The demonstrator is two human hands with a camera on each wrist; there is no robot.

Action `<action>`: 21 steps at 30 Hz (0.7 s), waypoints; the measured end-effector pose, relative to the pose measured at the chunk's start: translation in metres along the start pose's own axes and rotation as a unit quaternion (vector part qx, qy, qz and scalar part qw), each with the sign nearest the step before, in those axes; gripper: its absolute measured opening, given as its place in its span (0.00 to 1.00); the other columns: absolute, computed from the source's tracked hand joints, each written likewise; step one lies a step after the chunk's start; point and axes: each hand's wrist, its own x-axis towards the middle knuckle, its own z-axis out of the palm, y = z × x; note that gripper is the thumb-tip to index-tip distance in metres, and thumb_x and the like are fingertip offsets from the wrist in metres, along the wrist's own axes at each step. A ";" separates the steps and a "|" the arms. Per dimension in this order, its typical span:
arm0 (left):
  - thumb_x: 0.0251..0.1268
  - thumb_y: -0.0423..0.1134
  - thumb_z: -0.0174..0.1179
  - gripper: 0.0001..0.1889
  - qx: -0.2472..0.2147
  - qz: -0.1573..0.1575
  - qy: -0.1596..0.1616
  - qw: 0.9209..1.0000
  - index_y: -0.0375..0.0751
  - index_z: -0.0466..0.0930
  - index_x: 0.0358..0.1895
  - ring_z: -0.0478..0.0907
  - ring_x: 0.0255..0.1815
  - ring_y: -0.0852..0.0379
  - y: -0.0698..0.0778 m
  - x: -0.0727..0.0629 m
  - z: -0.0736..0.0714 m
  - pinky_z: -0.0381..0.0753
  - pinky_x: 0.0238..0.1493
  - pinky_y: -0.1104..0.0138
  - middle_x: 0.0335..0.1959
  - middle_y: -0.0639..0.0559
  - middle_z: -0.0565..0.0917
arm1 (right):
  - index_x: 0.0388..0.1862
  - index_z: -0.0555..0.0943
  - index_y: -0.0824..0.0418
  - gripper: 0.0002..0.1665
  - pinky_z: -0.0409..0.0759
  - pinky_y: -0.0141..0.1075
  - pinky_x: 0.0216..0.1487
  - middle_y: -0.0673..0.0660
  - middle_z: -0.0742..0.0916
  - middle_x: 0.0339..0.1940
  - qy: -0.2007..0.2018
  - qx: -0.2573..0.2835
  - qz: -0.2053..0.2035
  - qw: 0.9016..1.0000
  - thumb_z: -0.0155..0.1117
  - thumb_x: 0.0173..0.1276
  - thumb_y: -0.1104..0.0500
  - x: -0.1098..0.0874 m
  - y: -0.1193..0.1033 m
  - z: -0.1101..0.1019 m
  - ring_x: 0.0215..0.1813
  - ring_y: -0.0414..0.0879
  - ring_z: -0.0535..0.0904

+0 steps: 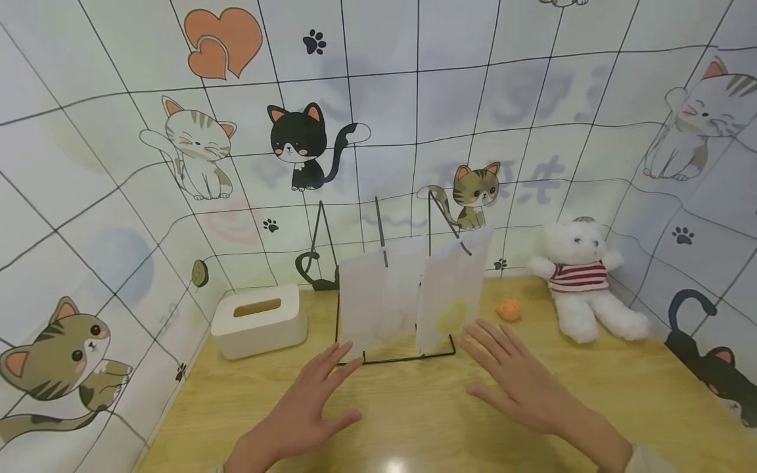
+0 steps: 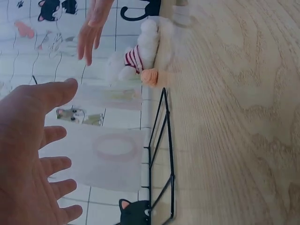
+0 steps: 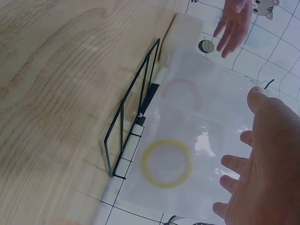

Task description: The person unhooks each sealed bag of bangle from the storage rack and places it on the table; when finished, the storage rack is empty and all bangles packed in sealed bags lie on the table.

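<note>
A black wire rack (image 1: 408,359) stands on the wooden table with two cloudy, translucent plastic bags hanging from it. Through the right bag (image 1: 437,282) shows a yellow ring (image 3: 187,164); a faint pinkish ring (image 2: 115,146) shows in the left bag (image 1: 361,295). My left hand (image 1: 310,407) hovers before the rack's left front corner, fingers spread, holding nothing. On the other side, my right hand (image 1: 523,384) reaches toward the right bag with fingers extended and nothing held. Its fingertips overlap the bag's lower edge in the head view; I cannot tell whether they touch it.
A white tissue box (image 1: 260,332) sits left of the rack. To the right are a small orange object (image 1: 508,309) and a white teddy bear (image 1: 582,282) in a striped shirt. Cat-patterned walls (image 1: 384,98) enclose the table (image 1: 408,407) at the back and sides.
</note>
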 end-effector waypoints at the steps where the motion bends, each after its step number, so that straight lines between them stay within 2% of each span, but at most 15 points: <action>1: 0.66 0.58 0.63 0.38 -0.017 -0.013 0.005 1.000 0.61 0.60 0.77 0.60 0.78 0.40 -0.003 0.000 0.001 0.68 0.67 0.41 0.80 0.53 0.57 | 0.80 0.60 0.50 0.46 0.32 0.37 0.83 0.54 0.65 0.80 -0.002 0.003 0.005 1.000 0.67 0.67 0.47 0.000 0.001 0.001 0.82 0.53 0.52; 3: 0.66 0.56 0.64 0.36 -0.055 -0.048 0.013 0.997 0.60 0.62 0.76 0.62 0.76 0.41 -0.008 -0.001 0.001 0.71 0.65 0.39 0.79 0.50 0.60 | 0.80 0.59 0.49 0.47 0.32 0.38 0.83 0.54 0.64 0.80 -0.008 0.012 0.015 1.000 0.68 0.67 0.47 -0.001 0.002 0.002 0.82 0.52 0.51; 5: 0.67 0.57 0.63 0.35 -0.094 -0.093 0.017 0.991 0.60 0.62 0.75 0.63 0.76 0.42 -0.015 -0.002 0.004 0.72 0.64 0.40 0.79 0.49 0.60 | 0.81 0.59 0.49 0.46 0.32 0.38 0.83 0.54 0.64 0.80 -0.010 0.023 0.022 0.999 0.67 0.67 0.48 -0.002 0.003 0.004 0.82 0.53 0.52; 8: 0.68 0.57 0.61 0.36 -0.167 -0.159 0.020 0.973 0.59 0.60 0.76 0.60 0.78 0.42 -0.026 -0.003 0.011 0.70 0.67 0.40 0.80 0.48 0.58 | 0.81 0.58 0.49 0.44 0.32 0.37 0.83 0.54 0.64 0.80 -0.015 0.032 0.032 0.999 0.65 0.70 0.47 -0.004 0.003 0.007 0.82 0.54 0.54; 12: 0.70 0.51 0.62 0.36 -0.248 -0.205 0.030 0.946 0.53 0.57 0.76 0.58 0.78 0.39 -0.043 -0.003 0.027 0.64 0.72 0.40 0.78 0.45 0.58 | 0.80 0.59 0.51 0.43 0.32 0.35 0.83 0.54 0.65 0.80 -0.007 0.049 0.041 0.998 0.65 0.70 0.49 -0.008 0.002 0.013 0.81 0.54 0.55; 17: 0.72 0.49 0.61 0.35 -0.288 -0.261 0.041 0.920 0.49 0.55 0.76 0.59 0.77 0.36 -0.062 -0.007 0.050 0.62 0.72 0.38 0.77 0.42 0.59 | 0.81 0.56 0.48 0.43 0.34 0.29 0.82 0.51 0.64 0.80 -0.004 0.099 0.081 0.992 0.63 0.72 0.50 -0.008 0.000 0.021 0.81 0.53 0.55; 19: 0.72 0.50 0.60 0.35 -0.299 -0.278 0.047 0.912 0.49 0.54 0.76 0.58 0.77 0.35 -0.069 -0.007 0.057 0.61 0.73 0.37 0.77 0.41 0.58 | 0.82 0.54 0.46 0.43 0.42 0.33 0.82 0.50 0.63 0.81 -0.004 0.122 0.105 0.987 0.61 0.74 0.49 -0.006 -0.002 0.024 0.81 0.55 0.57; 21: 0.72 0.51 0.60 0.36 -0.308 -0.286 0.051 0.906 0.47 0.54 0.77 0.57 0.78 0.35 -0.074 -0.005 0.064 0.59 0.74 0.38 0.78 0.40 0.57 | 0.82 0.54 0.46 0.42 0.50 0.42 0.81 0.51 0.63 0.81 -0.001 0.143 0.125 0.982 0.60 0.75 0.49 -0.005 -0.003 0.026 0.80 0.57 0.58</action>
